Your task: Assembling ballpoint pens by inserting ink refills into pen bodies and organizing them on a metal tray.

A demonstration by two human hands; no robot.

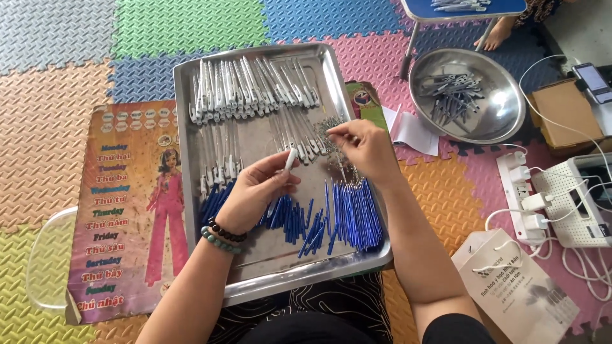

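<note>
Two hands over steel tray (191,191): left hand (252,191) on white pen barrel (289,159); right hand (363,150) beside.

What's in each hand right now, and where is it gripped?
The left hand pinches a white pen barrel near its lower end; the upper end sticks out. The right hand pinches something small at its fingertips over the spring pile; too small to tell.

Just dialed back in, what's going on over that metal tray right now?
A person sits over a metal tray on their lap. The left hand holds a white pen barrel upright-ish, while the right hand pinches something small from a pile of springs. White barrels lie in rows at the tray's far end, blue refills at the near end. A steel bowl with more pen parts sits to the right.
</note>
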